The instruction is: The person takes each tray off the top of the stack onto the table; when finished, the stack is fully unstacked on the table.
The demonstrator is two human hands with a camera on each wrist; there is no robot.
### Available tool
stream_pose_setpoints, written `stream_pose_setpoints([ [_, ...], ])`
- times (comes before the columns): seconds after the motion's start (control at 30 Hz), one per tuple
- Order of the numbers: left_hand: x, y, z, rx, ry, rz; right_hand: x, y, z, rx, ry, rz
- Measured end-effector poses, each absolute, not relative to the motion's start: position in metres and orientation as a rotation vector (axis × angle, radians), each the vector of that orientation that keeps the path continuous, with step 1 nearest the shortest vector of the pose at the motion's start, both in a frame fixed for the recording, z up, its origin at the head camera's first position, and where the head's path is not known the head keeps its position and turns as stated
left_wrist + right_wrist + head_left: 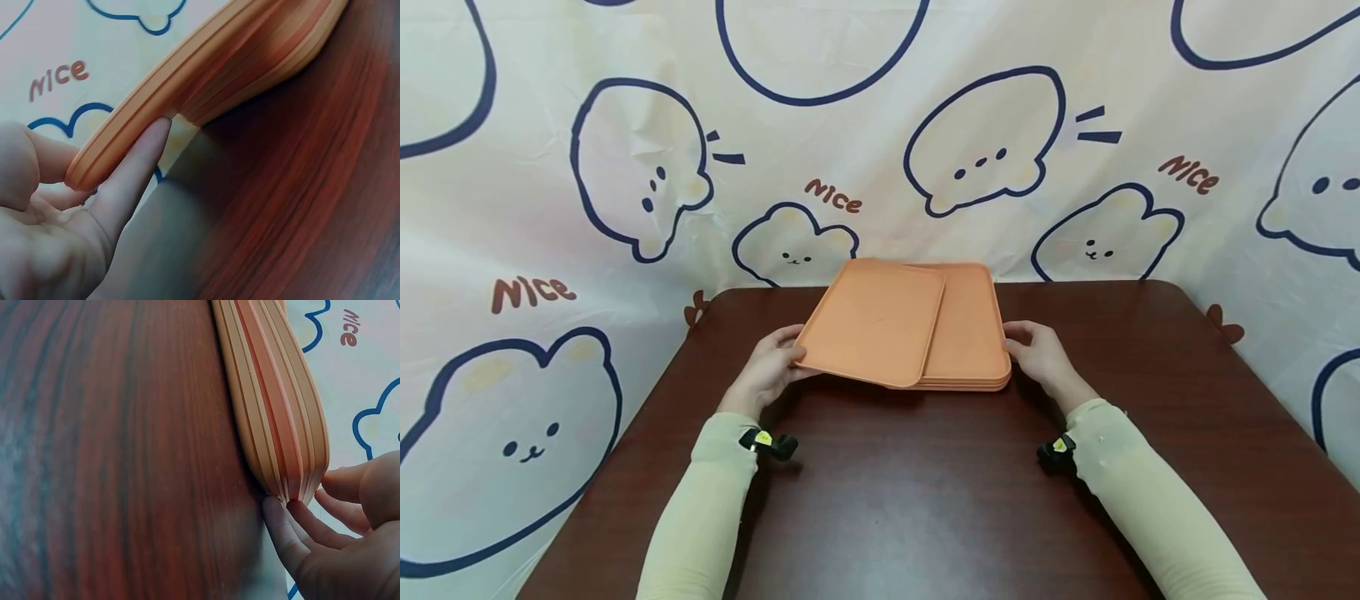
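Head view shows our left hand [766, 367] pinching a tilted orange tray [872, 321] partly over the stack [973, 325] near the far edge of the table [910, 500]; our right hand [1037, 354] touches the stack's side, gripping or not we cannot tell.

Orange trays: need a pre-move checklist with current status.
1. Left hand has the top tray: ok, pinched at its left edge.
2. Right hand on the lower stack: ok, digits at its right edge.
3. Lower stack lined up: ok, edges match at the right front corner.
4. Top tray off the lower stack: not ok, its right part overlaps it.
5. Top tray level with the stack: not ok, tilted, with a gap under its left side.
6. Top tray's far side touching the stack: cannot tell, contact hidden.
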State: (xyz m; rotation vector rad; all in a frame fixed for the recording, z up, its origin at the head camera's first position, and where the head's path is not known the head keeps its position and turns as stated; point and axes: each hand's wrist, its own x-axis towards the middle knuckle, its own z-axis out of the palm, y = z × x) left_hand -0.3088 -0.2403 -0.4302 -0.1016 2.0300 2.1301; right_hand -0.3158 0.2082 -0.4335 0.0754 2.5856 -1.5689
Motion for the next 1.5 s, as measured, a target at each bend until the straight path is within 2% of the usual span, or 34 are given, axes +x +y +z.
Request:
stream_pose_setpoints([
  [0.2,-0.299,-0.256,-0.431,-0.062,2.052,2.152,-0.316,0.208,-0.433,0.081,2.581,-1.562],
  [1.03,-0.271,-0.318,-0.423,-0.187,2.106,2.250,-0.318,0.209,-0.434,0.070,2.591,-1.552],
  [1.5,-0.266,-0.354,-0.426,-0.401,2.157,2.226,-0.317,0.208,-0.433,0.072,2.602,-1.539],
])
